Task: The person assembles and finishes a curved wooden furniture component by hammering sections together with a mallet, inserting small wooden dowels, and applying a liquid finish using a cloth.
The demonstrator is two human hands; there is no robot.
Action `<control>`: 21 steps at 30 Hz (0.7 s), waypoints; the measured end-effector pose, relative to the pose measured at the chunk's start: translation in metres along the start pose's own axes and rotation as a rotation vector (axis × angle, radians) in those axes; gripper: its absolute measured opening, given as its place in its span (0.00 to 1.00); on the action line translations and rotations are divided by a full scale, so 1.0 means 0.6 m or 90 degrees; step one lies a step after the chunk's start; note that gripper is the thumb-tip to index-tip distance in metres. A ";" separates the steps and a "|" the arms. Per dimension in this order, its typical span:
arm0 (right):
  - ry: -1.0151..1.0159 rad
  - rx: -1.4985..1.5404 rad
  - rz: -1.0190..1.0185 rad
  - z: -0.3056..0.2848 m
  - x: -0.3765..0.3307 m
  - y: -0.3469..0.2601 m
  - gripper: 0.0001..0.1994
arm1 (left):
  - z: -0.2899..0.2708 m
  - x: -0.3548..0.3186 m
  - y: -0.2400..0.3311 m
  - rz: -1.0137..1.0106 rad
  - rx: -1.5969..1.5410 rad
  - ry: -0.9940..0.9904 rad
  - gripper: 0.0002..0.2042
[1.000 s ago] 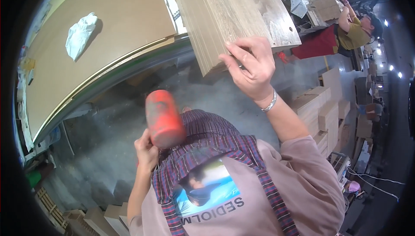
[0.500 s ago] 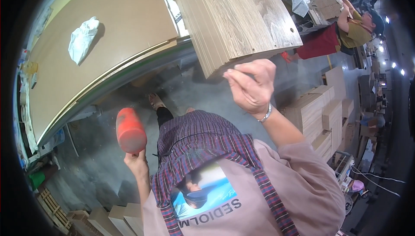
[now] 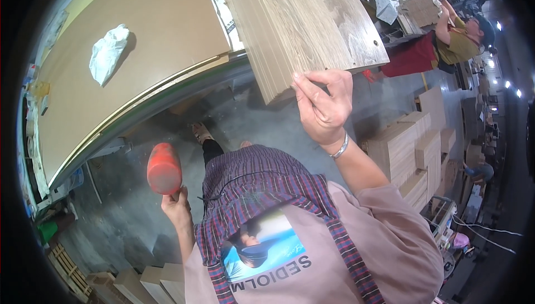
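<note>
Grey concrete floor [image 3: 125,215] spreads beneath us. Our left grip [image 3: 177,208] is wrapped around a red, cylindrical-headed mallet [image 3: 165,165], well apart from the brown wood-grain board stack [image 3: 312,25] extending away from us; our nearer right grip [image 3: 326,106] is pinched closed at its near end, contents unclear.

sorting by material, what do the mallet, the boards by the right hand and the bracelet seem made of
Mallet: probably rubber, matte red with dull grey scuffs, though plastic is possible.
Boards: likely wood-based; wood-grain top with a soft sheen, plainer tan edges; veneer or printed film, I can't tell.
Bracelet: probably metal, silvery and shiny.
</note>
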State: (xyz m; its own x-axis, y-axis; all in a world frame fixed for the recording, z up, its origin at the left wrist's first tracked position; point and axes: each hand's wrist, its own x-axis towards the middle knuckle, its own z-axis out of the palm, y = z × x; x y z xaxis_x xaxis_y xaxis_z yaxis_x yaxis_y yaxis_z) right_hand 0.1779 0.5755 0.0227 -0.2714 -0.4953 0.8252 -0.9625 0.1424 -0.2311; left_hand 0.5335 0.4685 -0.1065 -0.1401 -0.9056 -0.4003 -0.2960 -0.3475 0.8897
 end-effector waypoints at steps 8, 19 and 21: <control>0.025 -0.011 0.041 -0.007 -0.003 -0.015 0.11 | -0.025 -0.005 0.035 0.017 0.014 0.027 0.06; 0.020 -0.085 0.124 0.015 0.003 -0.069 0.07 | -0.182 0.177 0.148 0.064 -0.085 0.103 0.08; 0.037 -0.103 0.181 0.023 0.006 -0.078 0.05 | -0.233 0.243 0.168 0.119 -0.063 0.123 0.08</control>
State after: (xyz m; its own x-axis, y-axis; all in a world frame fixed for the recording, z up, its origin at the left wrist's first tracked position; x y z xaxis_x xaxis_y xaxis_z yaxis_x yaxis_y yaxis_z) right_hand 0.2219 0.5555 0.0294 -0.5242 -0.3672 0.7683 -0.8339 0.4044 -0.3757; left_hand 0.6154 0.2677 -0.0446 0.0022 -0.9824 -0.1870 -0.1875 -0.1841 0.9649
